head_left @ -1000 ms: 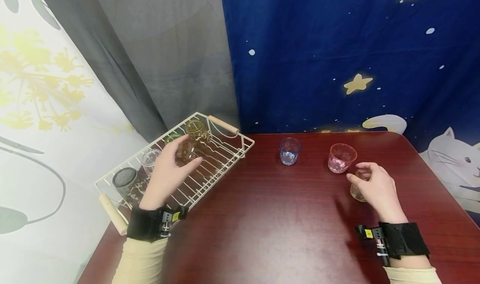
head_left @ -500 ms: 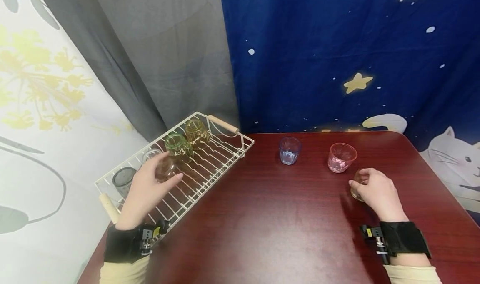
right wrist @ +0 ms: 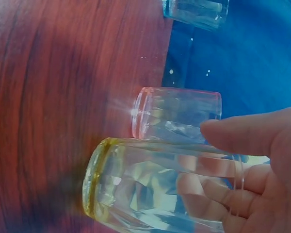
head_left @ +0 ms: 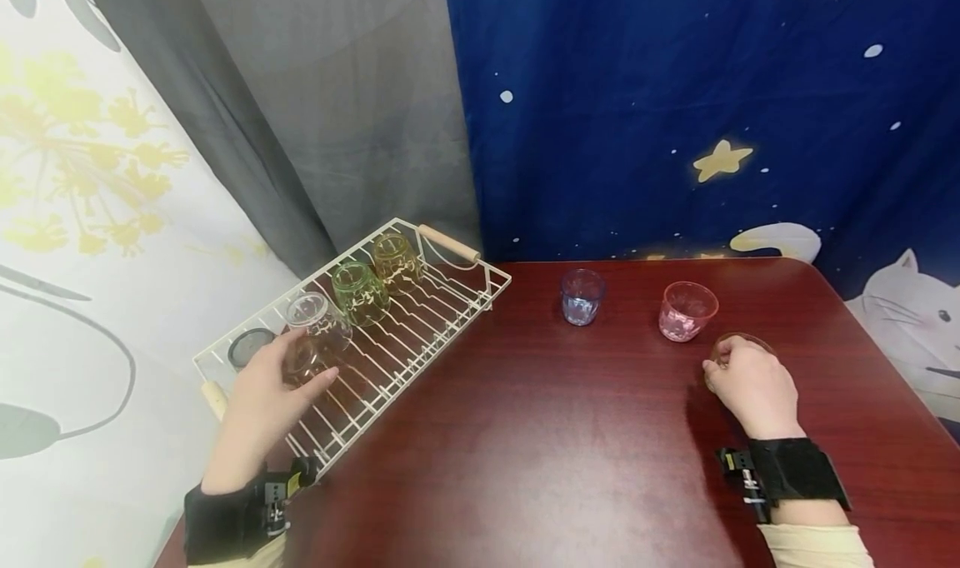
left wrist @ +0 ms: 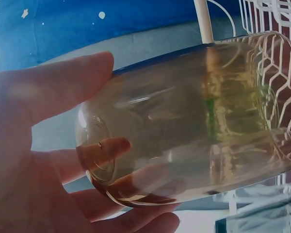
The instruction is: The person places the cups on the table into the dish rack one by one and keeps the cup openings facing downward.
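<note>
My left hand (head_left: 258, 393) holds a brown-tinted drinking glass (left wrist: 174, 121) upside down over the wire rack (head_left: 345, 255). Its thumb lies along one side, its fingers on the other, with the glass's base toward the palm. The mouth is close to the wires; whether it touches them I cannot tell. On the table at right, my right hand (head_left: 761, 389) grips a yellow-tinted glass (right wrist: 136, 189) near the rim, thumb on one side and fingers seen through the wall. This glass stands upright, base at the tabletop, just in front of a pink glass (head_left: 686, 314).
Upside down in the rack stand a yellow glass (head_left: 397, 264), a green glass (head_left: 362, 293), a clear glass (head_left: 322, 322) and a grey glass (head_left: 251, 347). A blue glass (head_left: 581, 301) is upright near the table's back edge. Curtains hang behind.
My left hand has moved left and nearer to me along the rack with the brown glass, uncovering the green and clear ones. My right hand's fingers have closed in on the yellow-tinted glass's rim.
</note>
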`<state>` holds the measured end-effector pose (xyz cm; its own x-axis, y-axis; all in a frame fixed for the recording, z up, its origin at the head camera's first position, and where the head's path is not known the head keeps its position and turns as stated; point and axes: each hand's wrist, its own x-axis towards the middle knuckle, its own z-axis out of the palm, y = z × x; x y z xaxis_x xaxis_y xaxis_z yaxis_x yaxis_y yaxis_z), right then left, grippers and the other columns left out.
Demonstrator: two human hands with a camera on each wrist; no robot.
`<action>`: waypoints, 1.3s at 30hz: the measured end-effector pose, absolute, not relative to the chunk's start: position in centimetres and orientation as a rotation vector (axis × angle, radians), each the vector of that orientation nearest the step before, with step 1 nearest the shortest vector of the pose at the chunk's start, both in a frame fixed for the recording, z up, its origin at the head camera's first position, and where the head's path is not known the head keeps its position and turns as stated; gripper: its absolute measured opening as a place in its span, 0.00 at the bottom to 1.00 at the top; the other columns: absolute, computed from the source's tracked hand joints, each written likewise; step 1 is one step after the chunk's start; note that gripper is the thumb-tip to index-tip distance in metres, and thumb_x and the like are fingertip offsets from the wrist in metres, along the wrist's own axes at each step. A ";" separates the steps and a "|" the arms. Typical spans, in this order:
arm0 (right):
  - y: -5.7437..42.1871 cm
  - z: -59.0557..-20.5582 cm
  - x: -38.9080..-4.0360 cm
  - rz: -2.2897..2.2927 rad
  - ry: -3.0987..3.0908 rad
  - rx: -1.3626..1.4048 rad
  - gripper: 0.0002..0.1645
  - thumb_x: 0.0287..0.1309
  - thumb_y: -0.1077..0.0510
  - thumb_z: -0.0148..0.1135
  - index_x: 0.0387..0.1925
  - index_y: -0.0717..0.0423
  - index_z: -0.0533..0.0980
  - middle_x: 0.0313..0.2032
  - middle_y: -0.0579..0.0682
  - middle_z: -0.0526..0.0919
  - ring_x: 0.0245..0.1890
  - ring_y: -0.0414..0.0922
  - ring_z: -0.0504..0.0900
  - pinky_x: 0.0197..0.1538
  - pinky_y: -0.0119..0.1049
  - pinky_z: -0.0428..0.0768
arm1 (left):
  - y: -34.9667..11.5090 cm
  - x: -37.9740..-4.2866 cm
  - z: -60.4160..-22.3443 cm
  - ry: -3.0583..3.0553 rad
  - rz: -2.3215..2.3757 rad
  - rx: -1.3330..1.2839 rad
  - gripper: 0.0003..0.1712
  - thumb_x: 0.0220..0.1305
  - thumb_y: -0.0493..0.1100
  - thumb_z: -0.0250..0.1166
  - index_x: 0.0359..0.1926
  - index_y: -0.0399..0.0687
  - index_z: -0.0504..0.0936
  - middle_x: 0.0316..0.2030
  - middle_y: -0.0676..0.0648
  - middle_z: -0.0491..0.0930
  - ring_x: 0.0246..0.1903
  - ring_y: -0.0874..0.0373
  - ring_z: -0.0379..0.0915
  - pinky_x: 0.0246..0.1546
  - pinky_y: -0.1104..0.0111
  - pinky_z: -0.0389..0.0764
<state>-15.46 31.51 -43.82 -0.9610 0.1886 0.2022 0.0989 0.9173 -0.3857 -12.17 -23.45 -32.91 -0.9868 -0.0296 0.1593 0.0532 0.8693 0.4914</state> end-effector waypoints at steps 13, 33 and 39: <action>31.2 -44.7 -15.3 0.472 -2.747 -0.170 0.12 0.51 0.60 0.60 0.35 0.66 0.78 0.34 0.66 0.83 0.36 0.67 0.81 0.34 0.59 0.72 | -24.0 -10.6 -34.3 -2.960 -0.608 0.111 0.45 0.59 0.54 0.69 0.67 0.31 0.64 0.48 0.31 0.80 0.47 0.37 0.77 0.47 0.43 0.77; 30.8 -44.8 -15.1 0.477 -2.733 -0.203 0.14 0.55 0.61 0.60 0.39 0.68 0.77 0.37 0.69 0.83 0.41 0.68 0.79 0.39 0.61 0.70 | -24.5 -10.0 -35.0 -3.165 -0.572 0.142 0.49 0.60 0.57 0.67 0.72 0.35 0.57 0.62 0.25 0.67 0.57 0.29 0.69 0.54 0.36 0.72; 30.9 -45.0 -15.2 0.469 -2.733 -0.201 0.14 0.55 0.61 0.60 0.40 0.69 0.77 0.38 0.69 0.83 0.41 0.68 0.79 0.39 0.62 0.70 | -24.5 -10.0 -35.1 -3.181 -0.554 0.121 0.52 0.58 0.59 0.68 0.72 0.34 0.57 0.65 0.24 0.63 0.62 0.27 0.64 0.58 0.35 0.68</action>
